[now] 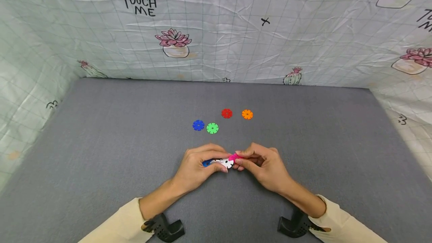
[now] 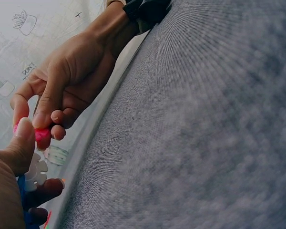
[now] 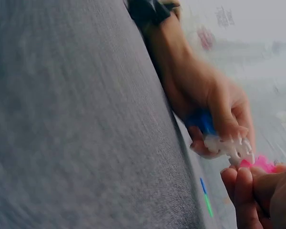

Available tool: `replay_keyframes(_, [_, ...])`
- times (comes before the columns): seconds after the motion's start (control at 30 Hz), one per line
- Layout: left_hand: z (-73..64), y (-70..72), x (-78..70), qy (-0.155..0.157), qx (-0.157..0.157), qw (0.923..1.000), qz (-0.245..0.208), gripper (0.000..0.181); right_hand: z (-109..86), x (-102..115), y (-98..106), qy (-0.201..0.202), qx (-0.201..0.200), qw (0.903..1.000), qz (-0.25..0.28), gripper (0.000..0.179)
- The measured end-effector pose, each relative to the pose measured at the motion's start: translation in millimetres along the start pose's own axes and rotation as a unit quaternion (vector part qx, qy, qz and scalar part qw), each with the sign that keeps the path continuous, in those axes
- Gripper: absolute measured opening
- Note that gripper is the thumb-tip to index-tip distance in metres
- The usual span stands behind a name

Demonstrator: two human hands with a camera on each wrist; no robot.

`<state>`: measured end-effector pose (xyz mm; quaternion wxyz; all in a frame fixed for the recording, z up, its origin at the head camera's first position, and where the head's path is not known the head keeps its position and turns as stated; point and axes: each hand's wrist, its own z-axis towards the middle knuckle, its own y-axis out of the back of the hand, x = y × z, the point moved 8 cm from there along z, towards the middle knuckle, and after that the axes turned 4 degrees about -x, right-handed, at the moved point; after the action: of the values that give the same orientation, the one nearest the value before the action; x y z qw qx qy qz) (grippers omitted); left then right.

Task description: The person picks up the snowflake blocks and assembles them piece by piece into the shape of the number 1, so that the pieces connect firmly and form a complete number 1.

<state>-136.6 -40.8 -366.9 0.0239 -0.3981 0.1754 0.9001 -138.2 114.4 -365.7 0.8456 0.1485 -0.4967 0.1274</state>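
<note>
My left hand [image 1: 199, 166] grips a short chain of notched discs between thumb and fingers. A blue disc [image 1: 206, 163] sits at its left end, partly hidden by the palm, and a white disc [image 1: 228, 163] shows at the right. Between finger and thumb, my right hand [image 1: 266, 164] pinches a pink disc [image 1: 234, 157], which meets the white one's edge. The right wrist view shows the white discs [image 3: 231, 147] against the pink disc [image 3: 258, 163]; how deep the notches sit together I cannot tell. Both hands are low over the grey table.
Beyond the hands lie a blue disc [image 1: 198, 125], a green disc [image 1: 212, 128], a red disc [image 1: 227, 113] and an orange disc [image 1: 247, 114], flat and apart on the grey table [image 1: 118, 141]. A printed cloth [image 1: 216, 29] hangs behind the table and along its sides.
</note>
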Motion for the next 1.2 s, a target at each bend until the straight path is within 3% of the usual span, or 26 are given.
replay_keyframes(0.17, [0.2,-0.5,-0.6,0.002,-0.002,1.0000,-0.001,0.031,-1.1,2,-1,0.005,-0.012,0.9996,-0.025,0.024])
replay_keyframes(0.43, [0.5,1.5,0.2,0.000,-0.015,0.9999,-0.005,0.033,-1.1,-4,-1,-0.022,-0.021,0.9989,-0.037,0.024])
replay_keyframes(0.77, [0.1,3.6,4.5,0.019,-0.021,0.9996,0.006,0.034,-1.3,-4,2,0.003,-0.024,0.9963,-0.082,0.025])
replay_keyframes(1.0, [-0.8,1.5,7.8,0.040,-0.017,0.9990,0.014,0.033,-2.0,-7,2,-0.033,-0.006,0.9939,-0.105,0.022])
replay_keyframes(1.2, [-1.7,-0.1,10.3,0.053,-0.013,0.9977,0.040,0.032,-2.9,-7,3,-0.036,-0.004,0.9906,-0.132,0.022])
